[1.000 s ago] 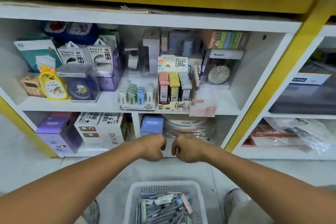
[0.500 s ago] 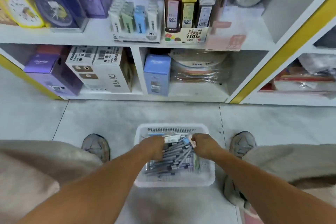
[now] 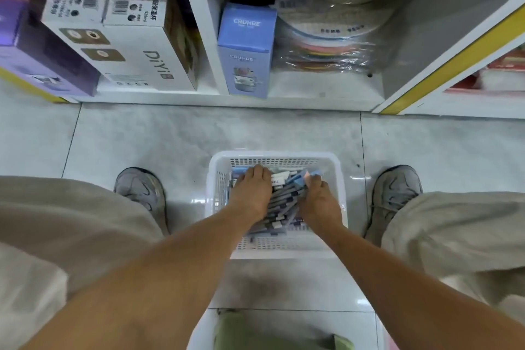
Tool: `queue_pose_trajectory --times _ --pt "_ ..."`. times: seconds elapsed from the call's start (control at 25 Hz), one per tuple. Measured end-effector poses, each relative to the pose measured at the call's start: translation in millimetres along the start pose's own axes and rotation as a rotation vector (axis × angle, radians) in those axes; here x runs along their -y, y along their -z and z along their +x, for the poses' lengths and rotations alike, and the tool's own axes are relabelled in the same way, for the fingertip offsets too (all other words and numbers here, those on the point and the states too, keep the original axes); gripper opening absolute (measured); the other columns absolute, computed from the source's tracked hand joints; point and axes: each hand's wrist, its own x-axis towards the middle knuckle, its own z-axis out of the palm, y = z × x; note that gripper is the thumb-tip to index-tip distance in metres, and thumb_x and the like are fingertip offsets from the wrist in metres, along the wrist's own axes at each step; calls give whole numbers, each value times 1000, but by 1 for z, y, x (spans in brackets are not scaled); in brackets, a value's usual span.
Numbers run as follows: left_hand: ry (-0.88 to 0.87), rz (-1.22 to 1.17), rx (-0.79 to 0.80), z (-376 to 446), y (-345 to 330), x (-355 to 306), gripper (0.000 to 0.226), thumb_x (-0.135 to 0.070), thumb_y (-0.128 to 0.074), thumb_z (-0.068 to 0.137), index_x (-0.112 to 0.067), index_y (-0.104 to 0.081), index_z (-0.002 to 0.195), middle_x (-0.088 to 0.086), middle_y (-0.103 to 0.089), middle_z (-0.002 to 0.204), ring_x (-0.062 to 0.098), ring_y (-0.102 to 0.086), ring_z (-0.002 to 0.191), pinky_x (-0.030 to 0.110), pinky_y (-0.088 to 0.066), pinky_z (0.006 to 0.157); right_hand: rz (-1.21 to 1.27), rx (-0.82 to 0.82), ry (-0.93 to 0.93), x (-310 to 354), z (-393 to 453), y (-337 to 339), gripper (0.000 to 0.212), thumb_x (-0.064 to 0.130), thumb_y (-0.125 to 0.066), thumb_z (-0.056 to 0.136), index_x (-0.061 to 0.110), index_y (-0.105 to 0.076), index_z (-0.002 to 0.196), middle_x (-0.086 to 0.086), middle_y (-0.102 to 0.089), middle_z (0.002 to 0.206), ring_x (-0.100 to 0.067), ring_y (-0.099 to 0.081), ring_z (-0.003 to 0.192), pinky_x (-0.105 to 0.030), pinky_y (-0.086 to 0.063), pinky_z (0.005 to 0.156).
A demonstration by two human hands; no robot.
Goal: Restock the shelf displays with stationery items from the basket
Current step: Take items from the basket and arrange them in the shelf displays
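Stationery packs lie heaped in the white basket under both your hands, on the floor between your shoes; step is the pickup; left hand lies flat, fingers straight on the pile; right hand pinches a blue pack at its fingertips; next you lift a bunch toward the shelf beyond your hands; versus half a second ago, hands sit deeper in the basket and the view has tilted down.

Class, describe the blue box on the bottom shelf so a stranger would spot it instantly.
Start at the white shelf unit behind the basket. Right of its upright divider stands the blue box. It alone is pale blue and upright, beside a plastic-wrapped stack of round plates.
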Motion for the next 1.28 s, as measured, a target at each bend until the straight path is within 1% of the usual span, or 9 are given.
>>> queue_pose_trajectory --times 0.16,0.32,0.44,0.56,0.64,0.84,0.96,1.12,1.28 --pt "-18 24 45 11 -7 -1 74 -19 -77 76 -5 -37 136 16 -42 134 33 -40 127 45 -39 105 -33 -19 91 1 -2 -14 39 18 -46 100 10 -33 136 -16 -61 122 -36 -65 96 -47 -55 78" --pt "-35 -32 149 12 -24 -11 83 -26 -81 70 -4 -34 135 15 -41 130 32 -40 122 45 -46 98 151 -58 98 -2 -7 -25 39 10 -55 95 5 -41 130 -18 -67 103 -37 -66 88 -42 -51 67" --pt "-4 -108 180 19 -28 -12 79 -14 -81 68 -4 -36 132 16 -45 125 33 -45 117 41 -49 92 273 -44 70 -5 -6 -26 39 7 -62 89 10 -44 123 -13 -66 89 -34 -66 81 -40 -50 64" --pt "7 -234 238 25 -23 -8 67 -2 -74 71 -4 -39 128 8 -54 98 30 -57 92 35 -47 69 401 27 36 -6 -3 -23 42 3 -67 85 25 -42 111 -10 -66 86 -26 -67 80 -42 -56 70" --pt "20 -307 267 28 -22 -2 62 1 -70 73 -7 -40 127 -1 -47 82 22 -55 79 32 -43 61 420 58 24 -7 -2 -22 43 5 -71 85 26 -41 108 -5 -66 87 -22 -66 80 -38 -56 70" --pt "29 -467 302 29 -13 15 42 -7 -70 76 -13 -49 112 0 -56 91 19 -58 86 27 -43 61 308 -6 21 -21 1 -12 27 2 -58 89 10 -43 110 -2 -57 79 -28 -59 72 -29 -40 52" --pt "-7 -532 332 25 -2 15 32 -10 -73 75 -14 -56 101 4 -62 95 20 -61 86 30 -50 68 180 58 18 -20 -1 -5 28 11 -52 94 15 -42 119 -3 -57 82 -26 -58 70 -28 -38 51" --pt "24 -751 371 12 16 3 39 -3 -76 69 -9 -61 104 10 -69 97 25 -67 89 40 -59 80 48 99 -4 -10 -2 15 35 10 -54 90 19 -43 122 -2 -58 88 -26 -59 76 -32 -46 61" --pt "48 -1005 440 -7 52 -2 37 6 -76 67 0 -67 102 17 -74 95 31 -73 87 39 -61 75 163 345 -55 -4 -5 52 22 11 -64 87 15 -56 108 3 -61 81 -16 -65 70 -25 -53 56"
